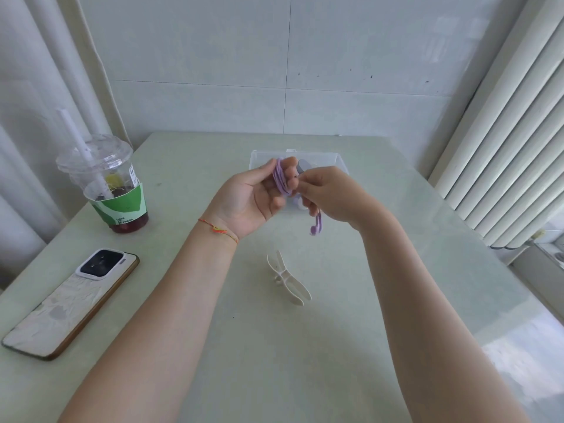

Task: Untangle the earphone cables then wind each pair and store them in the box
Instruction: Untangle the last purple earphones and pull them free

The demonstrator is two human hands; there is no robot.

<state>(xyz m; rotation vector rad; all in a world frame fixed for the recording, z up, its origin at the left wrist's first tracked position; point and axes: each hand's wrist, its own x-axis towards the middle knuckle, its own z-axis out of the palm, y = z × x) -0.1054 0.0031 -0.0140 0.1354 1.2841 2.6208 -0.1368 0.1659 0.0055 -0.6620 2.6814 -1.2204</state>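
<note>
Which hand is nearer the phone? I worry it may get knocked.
Left. The left hand, wound with purple cable, is up right of the phone; the right hand is farther right, over the box.

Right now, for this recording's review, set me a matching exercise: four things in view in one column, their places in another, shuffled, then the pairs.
Things:
1. purple earphone cable
2. phone
3. drink cup
4. white cable winder

Places:
A. lying on the table between the two forearms
B. standing at the table's far left
C. looped round the left hand's fingers
D. lying face down at the table's near left

Pairs: 1-C, 2-D, 3-B, 4-A
</note>
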